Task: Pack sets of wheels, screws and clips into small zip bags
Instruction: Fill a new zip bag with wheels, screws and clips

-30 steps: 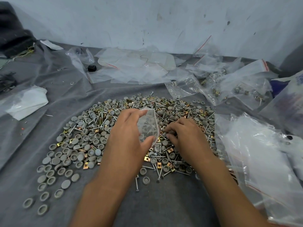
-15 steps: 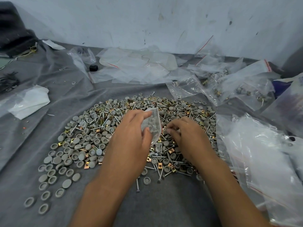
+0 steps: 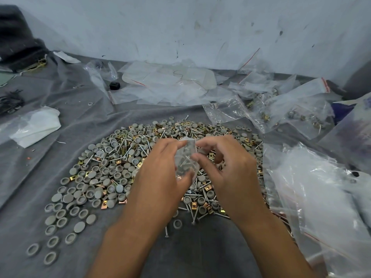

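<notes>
- L hand [image 3: 160, 175] grips small zip bag [image 3: 185, 157], thumb low, fingers at top; bag up above the pile, w/ screws + grey wheels inside.
- R hand [image 3: 224, 169] pinches bag's top edge, fingers curled.
- Pile of wheels, screws, brass clips [image 3: 112, 165] on grey cloth [image 3: 200, 247] under both hands.
- Empty bags [image 3: 166, 87] near wall.

Right hand [image 3: 224, 169] now up at bag [image 3: 185, 157]

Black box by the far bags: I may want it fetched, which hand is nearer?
Left. The left hand is below-right of the black box; the right hand lies farther right.
</notes>
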`<action>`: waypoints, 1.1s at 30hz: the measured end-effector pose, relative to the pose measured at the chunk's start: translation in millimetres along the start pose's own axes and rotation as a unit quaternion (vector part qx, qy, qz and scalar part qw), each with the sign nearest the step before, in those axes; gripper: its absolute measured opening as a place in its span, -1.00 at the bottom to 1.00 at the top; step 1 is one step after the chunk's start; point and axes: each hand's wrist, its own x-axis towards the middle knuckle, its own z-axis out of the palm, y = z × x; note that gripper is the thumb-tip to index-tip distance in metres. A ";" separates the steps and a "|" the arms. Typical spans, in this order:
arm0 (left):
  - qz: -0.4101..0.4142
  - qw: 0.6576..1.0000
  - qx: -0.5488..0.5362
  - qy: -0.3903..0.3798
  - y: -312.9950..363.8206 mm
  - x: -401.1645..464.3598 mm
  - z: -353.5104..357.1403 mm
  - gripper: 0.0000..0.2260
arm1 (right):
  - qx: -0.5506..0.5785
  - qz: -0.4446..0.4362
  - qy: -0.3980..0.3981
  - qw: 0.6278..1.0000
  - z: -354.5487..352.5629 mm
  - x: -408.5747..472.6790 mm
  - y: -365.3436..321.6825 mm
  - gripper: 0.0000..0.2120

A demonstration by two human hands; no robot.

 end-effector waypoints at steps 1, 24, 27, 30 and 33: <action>-0.002 1.000 0.006 -0.001 -0.7 -0.3 0.1 -0.48 | 0.010 0.006 0.020 1.000 -0.7 0.4 -0.5 -0.85; -0.012 1.000 0.016 0.016 -0.1 -0.6 -4.9 -0.46 | -0.204 0.105 -0.339 0.912 5.5 -13.6 16.2 -0.98; -0.013 1.000 0.016 0.017 -1.2 -0.2 -5.4 -0.46 | -0.221 0.090 -0.350 0.906 6.3 -15.3 16.5 -0.96; -0.015 1.000 0.022 0.015 -2.5 0.9 -5.3 -0.45 | -0.222 0.092 -0.364 0.900 6.6 -16.1 19.5 -0.94; -0.015 1.000 0.021 0.017 -2.4 0.8 -5.5 -0.45 | -0.162 0.133 -0.355 0.911 4.5 -13.6 25.6 -0.94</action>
